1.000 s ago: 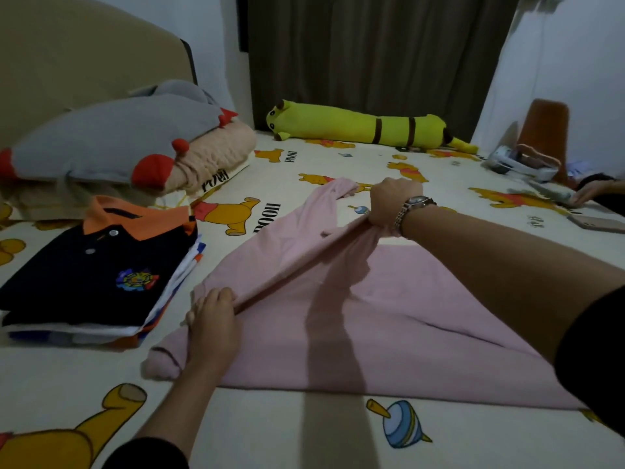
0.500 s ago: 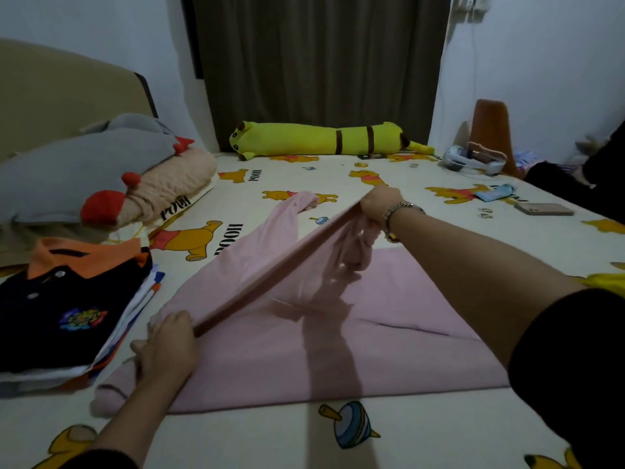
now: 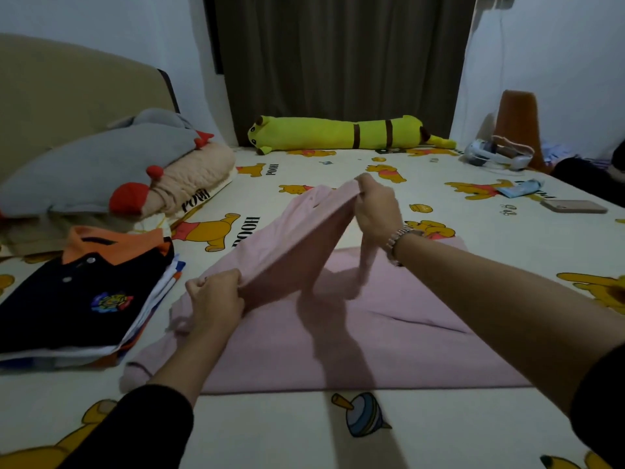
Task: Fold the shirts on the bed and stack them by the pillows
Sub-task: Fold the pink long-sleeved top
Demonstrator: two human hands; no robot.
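Pink cotton runs taut between my two hands: the pink shirt lies spread on the bed, and I have one side of it lifted into a raised fold. My left hand has its fingers curled tight round the near end of that fold; my right hand, with a wristwatch on it, pinches the far end higher up. A sleeve hangs down just under my right fingers. Left of my left fingers, close beside the shirt's edge, sits the stack of folded shirts, a navy polo with an orange collar on top. Beyond it lie the pillows. Far past my right fingers a yellow plush toy stretches along the curtain.
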